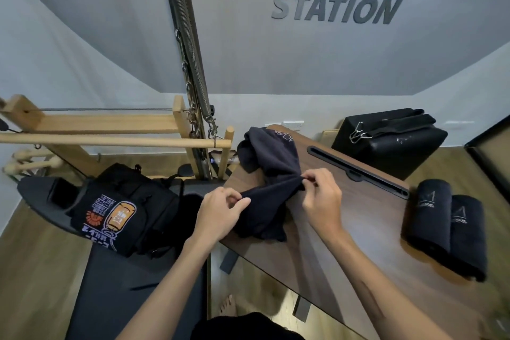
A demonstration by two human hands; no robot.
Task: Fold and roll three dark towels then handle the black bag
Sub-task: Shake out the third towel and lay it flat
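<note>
Fingers (242,200) of the left hand (220,214) pinch one edge of a dark towel (271,174), and those of the right hand (321,201) pinch the same edge a little further along, so a short stretch of cloth runs taut between the two grips.

From where I stand, the wooden counter (345,229) carries most of the work. That third towel is still a crumpled heap: its far end is bunched near the counter's back corner, showing a bit of pale stitched lettering, and its near end spills in loose folds over the counter's front edge, below the hands. It looks soft and limp, with no clean fold in it yet.

Off to the right, two rolled dark towels (448,225) lie side by side and touching, each a tight cylinder with a small pale logo facing up. I would judge two of three done, and this last one only at the stage of finding an edge to straighten.

A black bag (138,201) sits on the dark padded bench (110,284) to the left, with a folded printed black shirt (106,219) lying against it. It looks untouched, so that step remains, as does folding and rolling the towel in hand.
</note>
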